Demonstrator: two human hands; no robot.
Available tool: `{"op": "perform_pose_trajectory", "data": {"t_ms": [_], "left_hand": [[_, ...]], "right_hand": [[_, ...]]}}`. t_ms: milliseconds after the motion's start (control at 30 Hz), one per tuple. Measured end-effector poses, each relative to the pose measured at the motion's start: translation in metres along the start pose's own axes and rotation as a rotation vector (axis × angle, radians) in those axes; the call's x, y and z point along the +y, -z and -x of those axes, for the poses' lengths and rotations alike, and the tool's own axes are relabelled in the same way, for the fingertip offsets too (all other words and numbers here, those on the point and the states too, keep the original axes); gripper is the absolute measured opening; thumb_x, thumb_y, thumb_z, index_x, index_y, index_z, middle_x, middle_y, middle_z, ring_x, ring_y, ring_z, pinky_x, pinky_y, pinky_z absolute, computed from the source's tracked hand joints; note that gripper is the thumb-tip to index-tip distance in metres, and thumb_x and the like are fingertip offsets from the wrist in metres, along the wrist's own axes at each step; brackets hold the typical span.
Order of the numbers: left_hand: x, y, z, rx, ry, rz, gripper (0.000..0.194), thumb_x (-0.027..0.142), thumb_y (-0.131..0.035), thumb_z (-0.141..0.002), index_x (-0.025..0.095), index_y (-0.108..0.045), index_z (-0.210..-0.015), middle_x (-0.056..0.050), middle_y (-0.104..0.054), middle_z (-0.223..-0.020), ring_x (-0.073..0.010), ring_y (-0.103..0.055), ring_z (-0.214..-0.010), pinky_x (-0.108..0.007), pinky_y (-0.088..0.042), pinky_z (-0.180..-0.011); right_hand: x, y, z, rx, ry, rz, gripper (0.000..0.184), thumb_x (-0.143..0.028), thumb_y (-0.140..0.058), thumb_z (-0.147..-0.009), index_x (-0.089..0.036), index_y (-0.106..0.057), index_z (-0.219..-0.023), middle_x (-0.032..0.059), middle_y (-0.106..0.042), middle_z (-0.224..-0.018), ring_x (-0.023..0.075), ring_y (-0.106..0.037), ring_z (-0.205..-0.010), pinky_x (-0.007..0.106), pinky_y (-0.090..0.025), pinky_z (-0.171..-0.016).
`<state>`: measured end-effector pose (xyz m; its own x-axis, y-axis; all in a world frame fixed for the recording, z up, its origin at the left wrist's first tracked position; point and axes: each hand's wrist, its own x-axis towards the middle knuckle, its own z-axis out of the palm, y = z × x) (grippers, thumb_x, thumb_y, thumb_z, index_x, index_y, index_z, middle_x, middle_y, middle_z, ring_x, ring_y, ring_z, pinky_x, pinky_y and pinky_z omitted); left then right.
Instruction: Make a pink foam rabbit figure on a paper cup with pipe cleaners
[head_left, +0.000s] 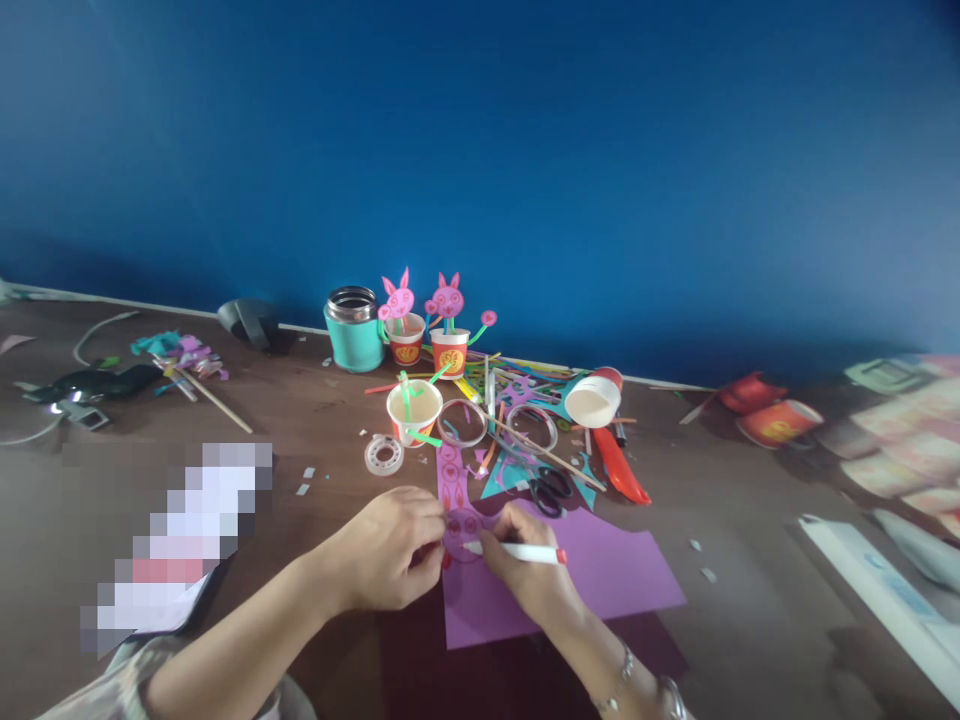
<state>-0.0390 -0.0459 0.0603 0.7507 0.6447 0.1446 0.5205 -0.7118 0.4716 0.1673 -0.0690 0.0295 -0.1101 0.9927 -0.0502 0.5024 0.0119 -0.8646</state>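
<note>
My right hand (529, 575) grips a white marker (532, 553) with a red end. Its tip is at a round animal face drawn in red on a pink paper piece (466, 540). With curled fingers, my left hand (397, 550) holds the left edge of that paper. Beneath it lies a larger purple sheet (592, 580). A pink strip (451, 470) with drawn shapes extends away from the face. Just beyond the sheet are black-handled scissors (552, 492).
Paper cups (450, 355) with pink rabbit figures stand by a teal jar (354, 335). A cup with green straws (415, 408), a tape roll (384, 455) and a red balloon-like piece (621, 468) lie nearer. At left is a partly pixelated phone (180, 550); at right, a white box (885, 600).
</note>
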Motion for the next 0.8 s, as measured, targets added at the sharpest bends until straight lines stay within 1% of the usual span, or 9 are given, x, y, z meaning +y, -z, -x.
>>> {"op": "perform_pose_trajectory", "data": {"t_ms": [300,467,633,800], "left_hand": [[0.0003,0.0002,0.0002,0.006,-0.006,0.011,0.013,0.011,-0.048,-0.077,0.019,-0.052,-0.068,-0.002,-0.059,-0.073,-0.0172,-0.055,-0.072,-0.029,-0.043,-0.073],[0.0006,0.0006,0.0005,0.002,-0.006,0.014,0.013,0.01,-0.047,-0.077,0.019,-0.053,-0.069,-0.002,-0.059,-0.073,-0.0174,-0.055,-0.073,-0.029,-0.043,-0.073],[0.0005,0.0005,0.0006,0.012,-0.013,0.018,0.014,0.01,-0.047,-0.077,0.019,-0.053,-0.069,-0.002,-0.059,-0.073,-0.0175,-0.055,-0.073,-0.03,-0.043,-0.074],[-0.0001,0.0,0.0008,0.014,-0.019,0.015,0.014,0.01,-0.047,-0.077,0.019,-0.053,-0.068,-0.003,-0.059,-0.073,-0.0174,-0.055,-0.072,-0.03,-0.043,-0.073]], "right_hand": [[0.0041,-0.0018,-0.0006,0.004,0.01,-0.023,0.031,-0.03,-0.058,-0.077,-0.022,-0.036,-0.056,-0.008,-0.035,-0.047,0.0083,-0.032,-0.045,0.021,-0.025,-0.041],[0.0015,-0.0013,-0.0006,0.005,0.006,-0.017,0.03,-0.027,-0.058,-0.076,-0.022,-0.036,-0.056,-0.0077,-0.036,-0.046,0.0085,-0.033,-0.045,0.021,-0.026,-0.041],[-0.0016,0.0005,-0.0005,0.03,0.004,-0.065,0.033,-0.032,-0.056,-0.078,-0.022,-0.034,-0.056,-0.0067,-0.037,-0.048,0.0089,-0.032,-0.046,0.021,-0.028,-0.043],[0.0,-0.0003,-0.0005,0.002,0.01,-0.014,0.031,-0.029,-0.056,-0.077,-0.022,-0.035,-0.055,-0.0071,-0.037,-0.047,0.0087,-0.033,-0.046,0.021,-0.026,-0.041]]}}
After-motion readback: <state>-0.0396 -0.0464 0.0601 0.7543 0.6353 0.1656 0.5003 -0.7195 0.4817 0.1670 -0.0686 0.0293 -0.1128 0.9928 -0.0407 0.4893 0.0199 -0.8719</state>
